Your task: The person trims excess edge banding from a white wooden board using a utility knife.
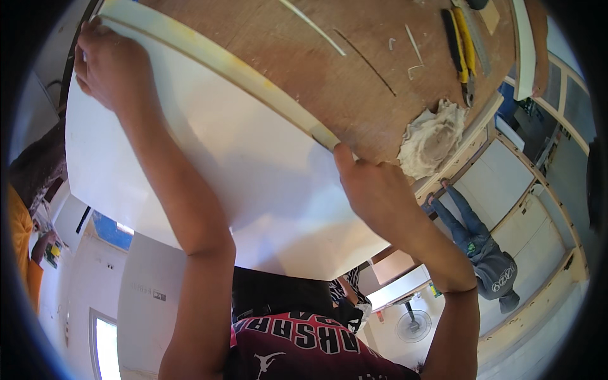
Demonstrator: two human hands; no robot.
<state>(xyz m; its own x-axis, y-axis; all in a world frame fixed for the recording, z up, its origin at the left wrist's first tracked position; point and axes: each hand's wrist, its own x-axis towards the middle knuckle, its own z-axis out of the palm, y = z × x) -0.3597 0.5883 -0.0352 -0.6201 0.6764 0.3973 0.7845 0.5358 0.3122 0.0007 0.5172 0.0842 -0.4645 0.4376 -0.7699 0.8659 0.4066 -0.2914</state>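
Note:
A large glossy white panel (266, 183) lies in front of me, its near side reaching toward my body. Along its far edge runs a pale cream, yellow-stained edge strip (234, 69). At the upper left corner my left hand (117, 66) is closed around the panel's edge, fingers bent over it. My right hand (377, 193) is closed at the right end of the strip, its fingertips pressed against the panel's edge. The palm side of that hand is hidden.
Beyond the panel is a worn brown wooden tabletop (361, 120). On it lie yellow-and-black pliers (465, 54), a crumpled off-white cloth (434, 139) and several thin offcuts (415, 44). A person (478, 247) in dark clothes is at the right, near wooden framing (557, 202). An orange sleeve (25, 253) shows far left.

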